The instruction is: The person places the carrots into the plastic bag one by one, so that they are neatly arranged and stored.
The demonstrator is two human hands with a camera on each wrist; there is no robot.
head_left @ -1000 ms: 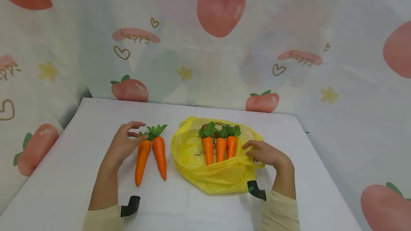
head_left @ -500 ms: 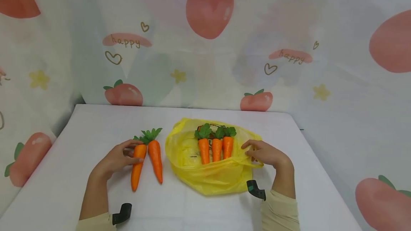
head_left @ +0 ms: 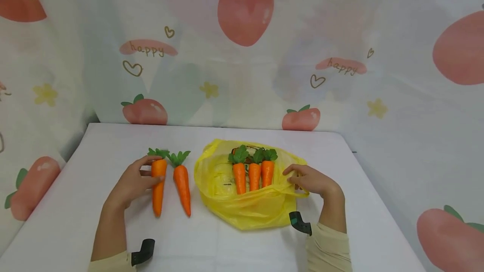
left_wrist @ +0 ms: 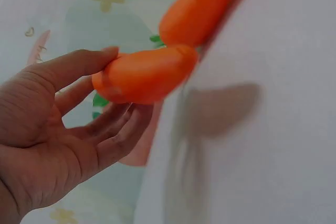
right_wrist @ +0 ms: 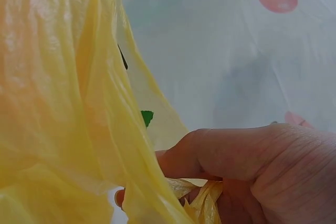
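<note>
1. Carrot (head_left: 158, 186) in the left hand (head_left: 130, 184): it sits at the near left of the white tabletop (head_left: 94, 154), pinched near its leafy top between thumb and fingers (left_wrist: 113, 129); the left wrist view shows the thumb over it and the fingers curled beneath, with its top end raised off the surface, though whether its tip rests there I cannot tell.
2. Just right of it a second carrot (head_left: 182, 183) lies flat on the tabletop, tip toward the person, close beside the held one but apart from it.
3. Further right, the right hand (head_left: 311, 181) grips the edge of the yellow plastic bag (head_left: 249, 211); the right wrist view shows thumb and fingers (right_wrist: 236, 153) closed on a bunched fold of the yellow film.
4. The bag lies spread on the middle of the tabletop with its mouth open toward the far side.
5. Inside it three carrots (head_left: 253, 173) lie side by side, touching, green tops pointing away from the person.
6. Beyond the tabletop hangs a pale curtain (head_left: 242, 53) printed with strawberries, hearts and the word "happy".
</note>
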